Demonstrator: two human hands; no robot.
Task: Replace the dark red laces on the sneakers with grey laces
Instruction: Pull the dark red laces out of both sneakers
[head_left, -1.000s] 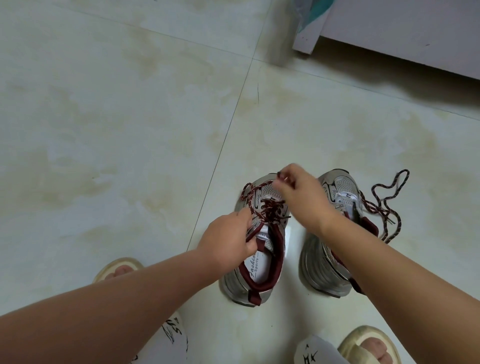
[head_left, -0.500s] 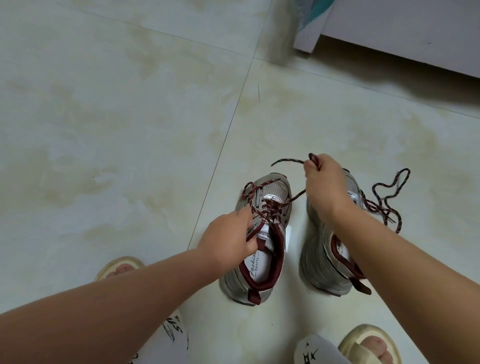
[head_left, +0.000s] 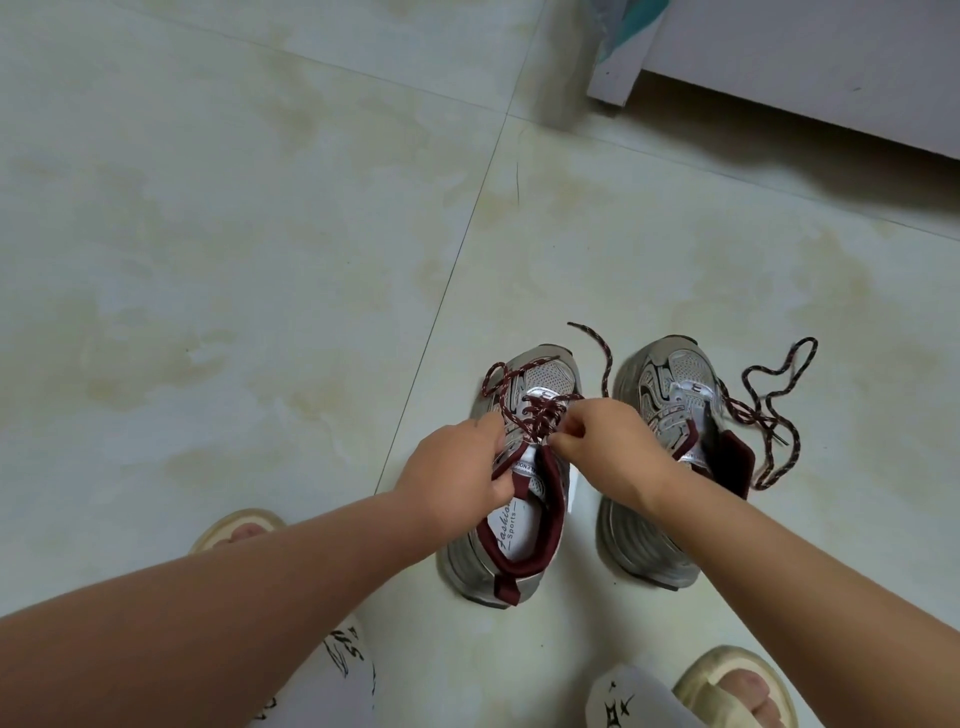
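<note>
On the tiled floor (head_left: 260, 234), the left hand (head_left: 457, 467) has its grip closed on the collar and tongue of the left sneaker (head_left: 514, 493), whose white insole reads "Fashion Sports" in script and whose tongue tab carries small print too blurred to read. Just right of it, the right hand (head_left: 608, 441) pinches the dark red lace (head_left: 540, 410) at the upper eyelets, one free end curling up between the shoes. The right sneaker (head_left: 670, 415) stands beside it, its loosened dark red lace (head_left: 774, 405) trailing onto the floor to the right.
</note>
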